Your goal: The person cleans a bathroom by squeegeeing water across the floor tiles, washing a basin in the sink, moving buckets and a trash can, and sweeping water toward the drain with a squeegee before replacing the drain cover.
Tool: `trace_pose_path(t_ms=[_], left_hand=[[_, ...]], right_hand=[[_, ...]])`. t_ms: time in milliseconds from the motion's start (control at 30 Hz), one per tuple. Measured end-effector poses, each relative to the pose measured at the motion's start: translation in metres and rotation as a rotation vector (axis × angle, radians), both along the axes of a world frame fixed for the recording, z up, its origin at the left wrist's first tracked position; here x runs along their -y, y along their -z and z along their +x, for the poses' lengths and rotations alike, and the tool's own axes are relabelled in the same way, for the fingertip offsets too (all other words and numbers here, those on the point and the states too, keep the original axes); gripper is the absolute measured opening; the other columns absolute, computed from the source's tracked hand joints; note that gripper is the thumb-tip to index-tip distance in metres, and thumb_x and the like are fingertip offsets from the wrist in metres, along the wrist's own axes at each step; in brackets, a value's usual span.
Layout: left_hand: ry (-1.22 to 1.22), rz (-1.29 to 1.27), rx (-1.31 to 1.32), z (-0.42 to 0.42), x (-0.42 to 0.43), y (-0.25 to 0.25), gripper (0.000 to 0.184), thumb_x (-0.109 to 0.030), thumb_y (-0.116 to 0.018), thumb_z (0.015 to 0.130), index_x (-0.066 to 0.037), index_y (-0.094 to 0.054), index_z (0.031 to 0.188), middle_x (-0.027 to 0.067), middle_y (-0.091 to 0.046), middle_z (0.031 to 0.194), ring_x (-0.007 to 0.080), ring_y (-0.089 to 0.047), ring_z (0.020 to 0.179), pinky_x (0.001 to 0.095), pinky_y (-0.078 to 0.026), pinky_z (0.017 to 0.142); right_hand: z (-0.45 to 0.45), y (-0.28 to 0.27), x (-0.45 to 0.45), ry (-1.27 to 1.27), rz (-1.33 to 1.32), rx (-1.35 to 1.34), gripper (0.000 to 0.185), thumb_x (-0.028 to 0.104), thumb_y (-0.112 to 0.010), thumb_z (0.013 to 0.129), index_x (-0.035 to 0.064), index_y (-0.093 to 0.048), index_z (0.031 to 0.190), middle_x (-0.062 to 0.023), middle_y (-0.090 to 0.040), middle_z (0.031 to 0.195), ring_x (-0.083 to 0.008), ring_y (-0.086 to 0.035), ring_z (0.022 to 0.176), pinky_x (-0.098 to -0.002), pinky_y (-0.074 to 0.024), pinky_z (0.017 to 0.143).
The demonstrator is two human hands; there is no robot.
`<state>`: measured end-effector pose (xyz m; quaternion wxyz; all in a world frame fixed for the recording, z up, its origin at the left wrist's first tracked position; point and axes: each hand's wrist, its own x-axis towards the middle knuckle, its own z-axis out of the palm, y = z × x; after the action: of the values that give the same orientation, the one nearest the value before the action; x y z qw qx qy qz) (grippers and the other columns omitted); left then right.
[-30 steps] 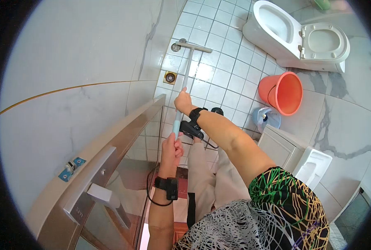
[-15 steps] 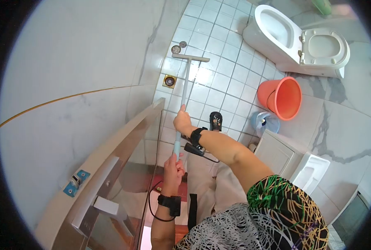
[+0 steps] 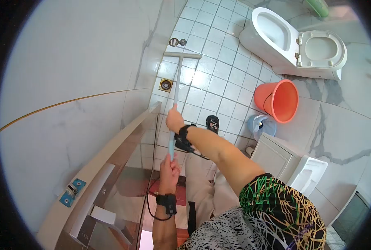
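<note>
A long-handled floor squeegee [image 3: 179,77] reaches across the white tiled floor, its flat crosswise head lying near the left wall. My right hand [image 3: 175,119] is closed around the middle of the pale handle. Lower down, my left hand [image 3: 169,167] grips the light blue end of the same handle. Just left of the handle is a square brass-rimmed floor drain [image 3: 166,85]. Two round drain covers [image 3: 174,42] sit just beyond the squeegee head. Both wrists wear black straps with small devices and cables.
A white toilet [image 3: 283,68] with its lid raised stands at upper right. Below it are an orange bucket [image 3: 275,100] and a small blue bin [image 3: 262,126]. A white cabinet [image 3: 275,156] is on the right. An open door [image 3: 110,166] with a handle borders my left side.
The squeegee head has shifted a little left and farther forward over the tiles. Both hands have moved slightly left with the handle, keeping their grip. The whole view has shifted slightly.
</note>
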<state>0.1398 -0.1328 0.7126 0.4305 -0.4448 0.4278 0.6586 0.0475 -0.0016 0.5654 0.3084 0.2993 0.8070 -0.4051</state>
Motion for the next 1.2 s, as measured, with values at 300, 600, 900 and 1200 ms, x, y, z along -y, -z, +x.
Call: trace_pose_path(t_ms=[300, 600, 900, 1200], left_hand=[[-0.098, 0.037, 0.189, 0.111, 0.056, -0.051, 0.033, -0.037, -0.042, 0.094, -0.005, -0.051, 0.097, -0.0054, -0.029, 0.056, 0.0051, -0.023, 0.04, 0.0191, -0.023, 0.042], [0.036, -0.024, 0.114, 0.108, 0.065, -0.073, 0.033, -0.036, -0.041, 0.094, -0.005, -0.051, 0.098, -0.0056, -0.029, 0.055, 0.0049, -0.024, 0.041, 0.019, -0.022, 0.04], [-0.011, 0.049, 0.133, 0.097, 0.03, -0.042, 0.033, -0.037, -0.041, 0.094, -0.006, -0.05, 0.097, -0.0057, -0.029, 0.055, 0.0049, -0.024, 0.039, 0.0192, -0.026, 0.041], [-0.003, 0.018, 0.177, 0.121, 0.073, -0.083, 0.034, -0.038, -0.041, 0.094, -0.005, -0.05, 0.096, -0.0057, -0.028, 0.054, 0.0038, -0.024, 0.041, 0.0186, -0.02, 0.039]], right_hand=[[0.13, 0.012, 0.09, -0.369, 0.069, 0.082, 0.077, 0.004, -0.057, 0.074, -0.0207, -0.009, 0.13, -0.0228, -0.063, 0.078, -0.0284, -0.065, 0.068, -0.0351, -0.0523, 0.056], [0.127, -0.048, 0.085, -0.082, -0.075, 0.086, 0.078, 0.0, -0.057, 0.072, -0.0195, -0.008, 0.13, -0.0249, -0.061, 0.072, -0.033, -0.063, 0.066, -0.0386, -0.0503, 0.053], [0.109, -0.019, 0.046, -0.458, 0.09, -0.037, 0.077, 0.002, -0.055, 0.073, -0.0205, -0.009, 0.13, -0.0289, -0.06, 0.081, -0.0322, -0.064, 0.066, -0.0345, -0.0518, 0.053], [0.187, 0.023, 0.103, 0.47, -0.674, -0.062, 0.069, 0.01, -0.055, 0.077, -0.0191, -0.018, 0.128, -0.0272, -0.058, 0.083, -0.0252, -0.063, 0.059, -0.0341, -0.0484, 0.046]])
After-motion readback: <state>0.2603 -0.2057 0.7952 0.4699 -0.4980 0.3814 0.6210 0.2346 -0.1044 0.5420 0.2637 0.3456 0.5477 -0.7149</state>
